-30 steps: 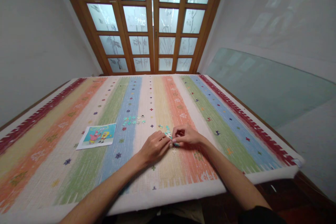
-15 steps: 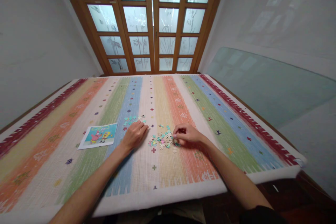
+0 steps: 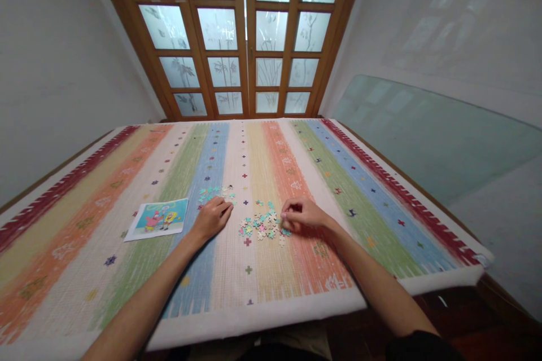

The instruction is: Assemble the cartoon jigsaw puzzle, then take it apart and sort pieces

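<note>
A pile of small jigsaw puzzle pieces point(image 3: 262, 225), showing pale backs with some teal and pink faces, lies on the striped cloth. At its right edge my right hand point(image 3: 305, 214) has thumb and forefinger pinched on a puzzle piece, mostly hidden by the fingers. My left hand point(image 3: 212, 217) rests on the cloth left of the pile, its fingers curled, with nothing visible in them. Just beyond it lies a looser group of mostly teal pieces point(image 3: 207, 193), partly covered by that hand. Left of my left wrist is a printed cartoon picture point(image 3: 157, 219) with pink and yellow figures.
The striped cloth point(image 3: 271, 276) covers a wide table or bed-like surface, its white border point(image 3: 254, 316) hanging over the near edge. A glass panel point(image 3: 423, 130) leans along the right wall. Wooden doors with glass panes point(image 3: 249, 56) stand at the far end.
My left hand has drawn slightly left and toward me. My right hand's fingertips have lifted slightly and shifted a little right at the pile's edge.
</note>
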The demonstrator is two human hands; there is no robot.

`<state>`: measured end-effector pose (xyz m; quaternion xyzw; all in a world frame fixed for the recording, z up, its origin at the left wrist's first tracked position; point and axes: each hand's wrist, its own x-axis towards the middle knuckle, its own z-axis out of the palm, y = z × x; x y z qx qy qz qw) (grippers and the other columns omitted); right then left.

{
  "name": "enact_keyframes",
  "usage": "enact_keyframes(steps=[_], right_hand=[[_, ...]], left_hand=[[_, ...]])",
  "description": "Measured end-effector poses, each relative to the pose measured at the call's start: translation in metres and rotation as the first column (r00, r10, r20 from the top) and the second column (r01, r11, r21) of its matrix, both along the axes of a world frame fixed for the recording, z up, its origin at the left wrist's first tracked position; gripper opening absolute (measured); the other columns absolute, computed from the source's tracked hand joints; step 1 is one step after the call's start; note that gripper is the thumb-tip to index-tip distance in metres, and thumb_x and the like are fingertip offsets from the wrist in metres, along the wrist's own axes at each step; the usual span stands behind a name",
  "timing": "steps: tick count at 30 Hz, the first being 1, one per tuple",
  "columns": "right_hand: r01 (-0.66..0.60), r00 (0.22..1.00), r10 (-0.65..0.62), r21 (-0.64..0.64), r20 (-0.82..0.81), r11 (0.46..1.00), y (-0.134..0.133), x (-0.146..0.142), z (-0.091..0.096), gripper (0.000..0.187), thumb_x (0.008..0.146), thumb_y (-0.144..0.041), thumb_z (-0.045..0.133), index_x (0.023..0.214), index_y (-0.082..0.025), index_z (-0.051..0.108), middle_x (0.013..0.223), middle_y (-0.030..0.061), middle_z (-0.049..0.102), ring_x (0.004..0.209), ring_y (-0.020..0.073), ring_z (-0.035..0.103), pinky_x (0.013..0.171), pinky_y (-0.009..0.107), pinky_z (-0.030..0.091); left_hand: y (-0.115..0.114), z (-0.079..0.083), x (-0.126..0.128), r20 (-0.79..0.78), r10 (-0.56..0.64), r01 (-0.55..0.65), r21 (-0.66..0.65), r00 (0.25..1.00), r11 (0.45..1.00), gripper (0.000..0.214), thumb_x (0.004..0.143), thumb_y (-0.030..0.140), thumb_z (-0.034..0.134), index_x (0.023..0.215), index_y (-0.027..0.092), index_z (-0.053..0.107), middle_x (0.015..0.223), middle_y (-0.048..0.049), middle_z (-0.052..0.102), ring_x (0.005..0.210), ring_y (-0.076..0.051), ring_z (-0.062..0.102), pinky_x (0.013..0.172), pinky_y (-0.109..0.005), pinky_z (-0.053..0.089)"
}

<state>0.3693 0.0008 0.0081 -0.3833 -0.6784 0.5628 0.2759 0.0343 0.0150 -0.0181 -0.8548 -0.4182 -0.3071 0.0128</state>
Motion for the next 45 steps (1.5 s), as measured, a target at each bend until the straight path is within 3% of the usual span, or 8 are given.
enact_keyframes(steps=[3,7,11,14,20,27,36,45], right_hand=[[0.023,0.996,-0.032,0.105,0.080,0.994,0.003,0.002,-0.001,0.033,0.082,-0.050,0.070,0.079,-0.017,0.067,0.058,0.0008,0.064,0.051,0.0135,0.056,0.054,0.027,0.044],[-0.007,0.968,-0.078,0.334,0.239,0.943,0.006,0.002,-0.001,0.020,0.081,-0.036,0.071,0.086,-0.016,0.073,0.059,-0.0019,0.057,0.057,0.0130,0.051,0.060,0.028,0.040],[-0.072,0.954,-0.059,0.417,0.293,0.906,0.002,-0.003,-0.001,0.030,0.084,-0.029,0.069,0.110,-0.017,0.075,0.072,-0.0001,0.060,0.063,0.0139,0.051,0.066,0.029,0.041],[-0.141,0.941,-0.025,0.458,0.338,0.878,0.000,-0.008,-0.001,0.028,0.086,-0.029,0.068,0.111,-0.019,0.076,0.079,0.0021,0.061,0.070,0.0153,0.053,0.071,0.030,0.042],[-0.174,0.929,-0.025,0.494,0.370,0.852,-0.001,-0.009,-0.001,0.015,0.089,-0.028,0.066,0.095,-0.017,0.075,0.080,0.0026,0.061,0.073,0.0161,0.055,0.072,0.029,0.043],[-0.132,0.905,-0.120,0.539,0.408,0.832,0.003,-0.003,0.000,0.009,0.084,-0.020,0.064,0.078,-0.017,0.069,0.076,0.0025,0.062,0.071,0.0156,0.054,0.069,0.028,0.041],[-0.065,0.818,-0.250,0.516,0.517,0.854,0.007,-0.002,0.000,0.013,0.075,-0.018,0.064,0.062,-0.017,0.063,0.067,0.0040,0.064,0.064,0.0156,0.052,0.063,0.028,0.037],[-0.055,0.793,-0.246,0.468,0.558,0.882,0.005,-0.002,0.000,0.016,0.078,-0.021,0.062,0.063,-0.016,0.064,0.062,0.0026,0.062,0.059,0.0139,0.049,0.060,0.027,0.032]], left_hand=[[0.001,0.000,0.000,-0.006,-0.008,0.008,0.017,1.000,1.000,0.034,0.103,0.030,0.045,0.085,0.020,0.073,0.073,-0.0055,0.061,0.071,-0.020,0.058,0.071,-0.032,0.050],[0.000,0.003,0.003,-0.021,-0.029,0.030,0.037,0.999,0.999,0.035,0.104,0.029,0.044,0.084,0.019,0.071,0.071,-0.0051,0.059,0.071,-0.020,0.056,0.072,-0.032,0.048],[-0.006,0.009,0.011,-0.037,-0.059,0.060,0.033,0.998,0.998,0.034,0.104,0.027,0.043,0.086,0.018,0.070,0.073,-0.0057,0.059,0.072,-0.020,0.055,0.072,-0.033,0.048],[-0.012,0.013,0.021,-0.046,-0.089,0.090,0.012,0.995,0.996,0.032,0.104,0.027,0.043,0.089,0.018,0.070,0.076,-0.0060,0.060,0.073,-0.020,0.055,0.073,-0.034,0.048],[-0.029,0.018,0.043,-0.048,-0.163,0.154,-0.145,0.986,0.977,0.027,0.103,0.028,0.046,0.096,0.019,0.070,0.085,-0.0059,0.062,0.081,-0.020,0.059,0.076,-0.034,0.049],[-0.046,0.017,0.052,0.078,-0.170,0.187,-0.348,0.982,0.919,0.023,0.102,0.031,0.050,0.108,0.020,0.070,0.089,-0.0050,0.060,0.080,-0.019,0.059,0.078,-0.033,0.051],[-0.047,0.015,0.074,0.102,-0.225,0.245,-0.281,0.969,0.928,0.019,0.099,0.028,0.054,0.111,0.021,0.068,0.094,-0.0067,0.060,0.087,-0.021,0.059,0.080,-0.036,0.051],[-0.050,0.018,0.086,0.119,-0.249,0.274,-0.285,0.961,0.919,0.020,0.101,0.025,0.051,0.100,0.020,0.071,0.092,-0.0067,0.059,0.088,-0.021,0.058,0.081,-0.035,0.050]])
